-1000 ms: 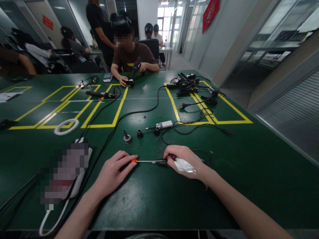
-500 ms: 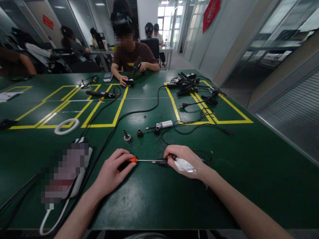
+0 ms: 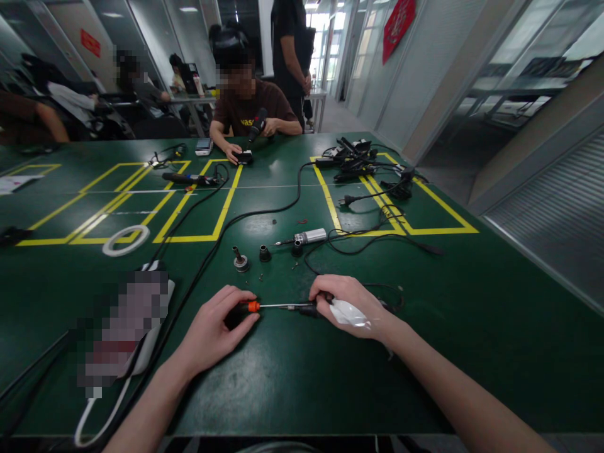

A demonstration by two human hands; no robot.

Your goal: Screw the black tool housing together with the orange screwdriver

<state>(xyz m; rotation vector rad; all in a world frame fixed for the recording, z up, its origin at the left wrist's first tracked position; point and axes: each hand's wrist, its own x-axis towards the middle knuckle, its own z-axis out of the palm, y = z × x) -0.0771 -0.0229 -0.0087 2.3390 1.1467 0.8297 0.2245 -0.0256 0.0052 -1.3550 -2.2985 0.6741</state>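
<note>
Green table [image 3: 292,377], long, in a glass-walled room; one co-worker [image 3: 257,100] seated opposite, holding a power drill [image 3: 258,124].

Item: screwdriver [image 3: 253,306], orange and black handle, lying between my two hands. My left hand [image 3: 214,324] curves loosely round the handle, thumb and forefinger parted on either side; how firmly the hidden fingers press, I cannot tell.

Item: black tool [image 3: 309,309] with a metal tip, pinched closed in the fingers of my right hand [image 3: 346,299]. White wrap [image 3: 349,314] on the back of that hand. Screwdriver shaft reaches across to these fingers; its end is hidden there.

Beyond the gap between my hands: one round-based metal part [image 3: 241,261], two black cones [image 3: 280,251], tiny loose screws [image 3: 261,277], one silver-bodied tool [image 3: 311,236].

Far beyond my right hand: black heap of cords and tools [image 3: 352,157]. Beyond my left hand: tape roll [image 3: 126,240].

Progress, as I judge it: screwdriver at the work, turning unfinished; small parts lie separate, none fitted. Whether any screw is tight or loose, I cannot tell.
</note>
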